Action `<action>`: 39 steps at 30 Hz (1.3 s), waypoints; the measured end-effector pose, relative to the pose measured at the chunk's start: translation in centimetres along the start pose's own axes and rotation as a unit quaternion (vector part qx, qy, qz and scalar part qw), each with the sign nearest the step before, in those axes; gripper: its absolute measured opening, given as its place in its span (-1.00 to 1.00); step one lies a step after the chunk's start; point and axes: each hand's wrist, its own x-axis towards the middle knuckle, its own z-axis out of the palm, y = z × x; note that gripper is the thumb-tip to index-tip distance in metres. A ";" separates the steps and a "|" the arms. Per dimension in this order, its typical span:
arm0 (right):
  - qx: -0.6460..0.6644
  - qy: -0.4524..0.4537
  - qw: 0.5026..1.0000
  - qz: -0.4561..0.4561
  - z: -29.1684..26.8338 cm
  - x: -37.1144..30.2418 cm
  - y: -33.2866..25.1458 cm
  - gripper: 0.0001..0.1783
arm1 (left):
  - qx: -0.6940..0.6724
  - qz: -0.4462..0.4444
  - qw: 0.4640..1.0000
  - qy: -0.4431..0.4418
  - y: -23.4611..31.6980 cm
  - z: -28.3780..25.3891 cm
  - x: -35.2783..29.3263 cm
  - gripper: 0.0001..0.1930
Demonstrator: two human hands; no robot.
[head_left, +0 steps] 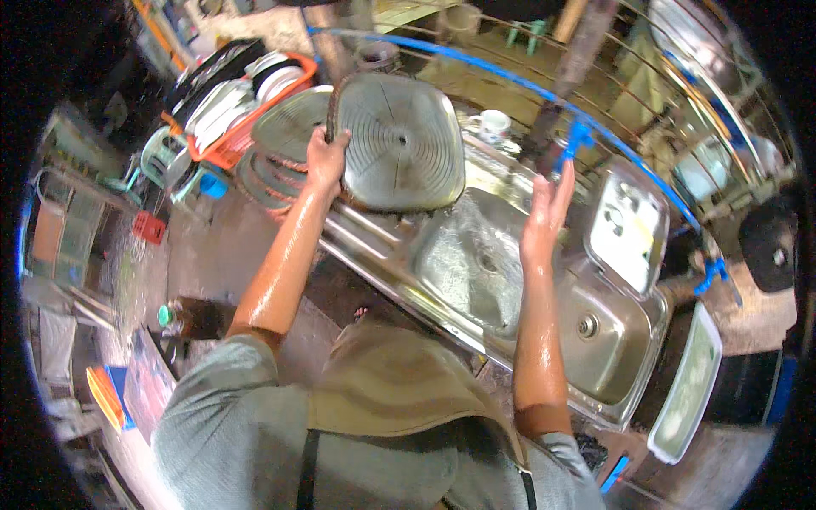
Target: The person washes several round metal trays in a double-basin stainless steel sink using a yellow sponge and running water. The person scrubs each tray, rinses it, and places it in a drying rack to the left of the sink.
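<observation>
My left hand [326,161] grips the left edge of a squarish grey metal tray [399,144] with ringed ridges, tilted up over the sink's drainboard [365,223]. Behind it lean a similar ridged tray [293,126] and some reddish-brown curved rims. My right hand [544,217] is raised by the blue tap [578,138], its fingers stretched out and nothing held. Whether the fingertips touch the tap I cannot tell. Below that hand is the left basin [438,255] of the steel sink, wet and with water in it. Both forearms look wet.
An orange rack [212,151] of plates stands at the far left. A white cup [495,124] sits behind the sink. Right of it lies a metal tray [629,223] with a few items, above the right basin [608,357]. A pale long tub [690,382] stands beside the sink.
</observation>
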 end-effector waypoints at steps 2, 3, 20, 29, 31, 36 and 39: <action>0.028 -0.004 0.997 0.070 2.5 -1.6 0.9 -0.30 | -0.103 -0.078 0.991 0.018 1.9 -2.5 1.8 -0.68; 0.048 -0.014 0.994 0.097 4.2 -2.3 1.7 -0.32 | -0.134 -0.119 0.983 0.033 2.8 -3.6 2.3 -0.63; -0.125 -0.393 0.896 0.166 36.3 19.5 14.5 -0.10 | 0.076 -0.144 0.987 -0.005 -0.8 -15.7 7.4 -0.17; 0.085 -0.512 0.718 0.463 45.1 18.7 12.3 -0.14 | 0.202 -0.234 0.948 0.080 -7.0 -16.5 11.0 0.36; 0.110 -0.527 0.732 0.418 46.0 16.0 8.4 -0.20 | 0.189 -0.256 0.930 0.182 -8.2 -16.6 10.7 0.28; 0.136 -0.537 0.734 0.392 43.8 13.3 12.4 -0.19 | 0.205 -0.226 0.946 0.111 -6.5 -19.1 10.5 0.14; 0.132 -0.514 0.714 0.457 43.4 12.8 10.9 -0.20 | 0.306 -0.222 0.917 0.127 -5.7 -20.4 9.8 0.17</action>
